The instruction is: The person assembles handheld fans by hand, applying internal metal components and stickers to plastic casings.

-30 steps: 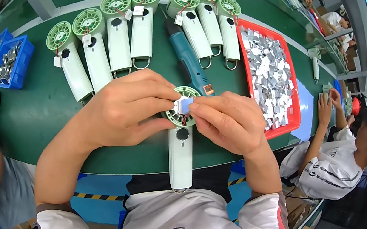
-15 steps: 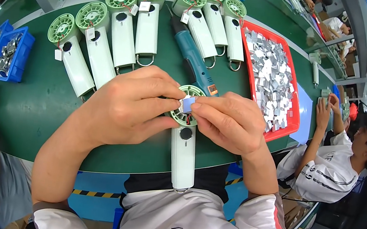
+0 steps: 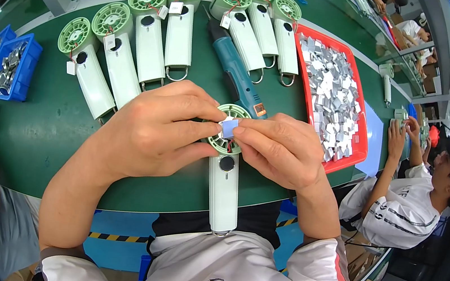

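A pale green and white handheld fan [image 3: 222, 194] lies in front of me, its round, slotted head away from me and its handle toward my body. Over the head is a small bluish square piece [image 3: 229, 128]. My right hand [image 3: 283, 148] pinches its right edge between thumb and fingers. From the left, my left hand [image 3: 167, 127] is closed at the fan head [image 3: 230, 147], thumb at the rim and fingertips beside the square piece. A bit of red wire shows below the piece. The left fingertips hide part of the head.
Several similar fans [image 3: 149, 45] lie in a row along the far side, small white tags on red wires. Between them lies a teal power screwdriver [image 3: 237, 68]. A red tray [image 3: 358, 141] of silver-white pieces stands right; blue bins [image 3: 26, 72] of metal parts left. Co-workers sit both sides.
Both hands stay at the fan head with almost no movement. The bluish square piece has shifted very slightly; the rest of the table looks the same.
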Tool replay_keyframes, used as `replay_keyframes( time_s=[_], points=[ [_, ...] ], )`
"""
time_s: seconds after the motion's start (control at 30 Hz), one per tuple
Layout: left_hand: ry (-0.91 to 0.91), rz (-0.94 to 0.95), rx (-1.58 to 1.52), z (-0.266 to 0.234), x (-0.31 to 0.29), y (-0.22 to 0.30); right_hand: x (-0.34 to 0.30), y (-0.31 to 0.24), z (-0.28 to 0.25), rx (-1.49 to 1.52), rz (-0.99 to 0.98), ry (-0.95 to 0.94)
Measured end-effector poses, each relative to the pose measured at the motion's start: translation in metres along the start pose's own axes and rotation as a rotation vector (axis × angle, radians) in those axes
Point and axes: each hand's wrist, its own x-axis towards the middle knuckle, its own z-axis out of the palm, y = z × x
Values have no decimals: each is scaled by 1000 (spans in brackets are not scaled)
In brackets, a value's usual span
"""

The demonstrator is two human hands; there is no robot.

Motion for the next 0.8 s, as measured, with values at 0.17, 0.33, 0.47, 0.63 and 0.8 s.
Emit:
replay_keyframes(
  time_s=[0.17,0.33,0.47,0.63,0.8],
  points=[
    [-16,-37,-5,0,-1,1,-2,1,0,10,2,5],
    [-3,-6,-3,0,2,1,-2,-1,-2,6,8,-19],
    [-14,-2,11,-1,2,1,-3,-1,-3,-3,13,-40],
    [-46,-30,10,-2,0,2,-8,1,1,-20,-17,3],
    [-82,-76,0,-3,-3,3,-7,1,0,-13,-18,-15]
  ],
)
